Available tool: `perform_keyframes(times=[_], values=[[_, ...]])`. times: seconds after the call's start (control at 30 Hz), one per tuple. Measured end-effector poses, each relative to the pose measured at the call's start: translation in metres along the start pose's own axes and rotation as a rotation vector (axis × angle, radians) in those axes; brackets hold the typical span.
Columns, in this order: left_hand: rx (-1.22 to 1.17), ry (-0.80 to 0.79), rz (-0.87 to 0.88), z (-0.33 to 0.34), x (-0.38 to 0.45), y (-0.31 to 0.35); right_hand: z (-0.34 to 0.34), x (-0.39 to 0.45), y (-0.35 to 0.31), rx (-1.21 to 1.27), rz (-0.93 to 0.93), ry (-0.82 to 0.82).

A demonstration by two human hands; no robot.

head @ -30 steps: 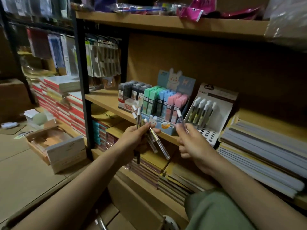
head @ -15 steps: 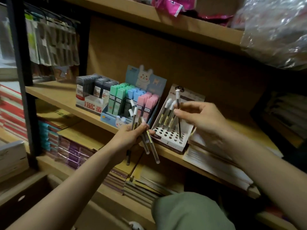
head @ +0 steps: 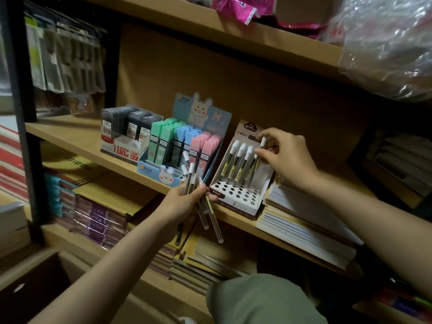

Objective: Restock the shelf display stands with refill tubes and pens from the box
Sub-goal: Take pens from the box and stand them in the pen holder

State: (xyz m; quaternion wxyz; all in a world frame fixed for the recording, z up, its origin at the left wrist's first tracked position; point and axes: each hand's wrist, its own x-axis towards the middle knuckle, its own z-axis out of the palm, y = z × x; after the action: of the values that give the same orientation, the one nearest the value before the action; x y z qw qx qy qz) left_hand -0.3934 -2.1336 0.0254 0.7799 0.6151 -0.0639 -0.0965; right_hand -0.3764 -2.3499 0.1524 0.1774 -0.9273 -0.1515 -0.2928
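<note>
Centre of frame, middle wooden shelf [head: 77, 139]: white perforated cardboard pen stand [head: 236, 195] with several white-capped pens [head: 233, 160] standing in its back holes. Right hand [head: 286, 155] above it, thumb and forefinger pinching the cap end of one white-capped pen [head: 263, 142] at the stand's right side; whether its tip is seated in a hole cannot be told. Left hand [head: 181, 203], lower centre, fingers curled round a fanned bundle of white-capped clear tubes [head: 198, 197]. Left of the stand, touching it: blue rabbit-print display box [head: 163, 174] of green, blue and pink refill cases. Further left: dark lead cases in a tray [head: 124, 148] printed "100", "HB 0.7". Stacked notebooks [head: 304, 220] crowd the stand's right edge.
</note>
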Motion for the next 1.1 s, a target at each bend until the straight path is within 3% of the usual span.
perform_keyframes(times=[0.2, 0.67, 1.1], values=[[0.039, -0.016, -0.017, 0.002, -0.005, -0.003, 0.006, 0.003, 0.007, 0.056, 0.04, 0.078], [0.04, -0.04, -0.063, 0.009, -0.006, -0.009, 0.012, 0.012, 0.01, 0.003, 0.113, 0.077], [-0.04, -0.037, -0.05, 0.01, -0.01, -0.008, 0.012, 0.001, 0.014, -0.081, 0.027, 0.014]])
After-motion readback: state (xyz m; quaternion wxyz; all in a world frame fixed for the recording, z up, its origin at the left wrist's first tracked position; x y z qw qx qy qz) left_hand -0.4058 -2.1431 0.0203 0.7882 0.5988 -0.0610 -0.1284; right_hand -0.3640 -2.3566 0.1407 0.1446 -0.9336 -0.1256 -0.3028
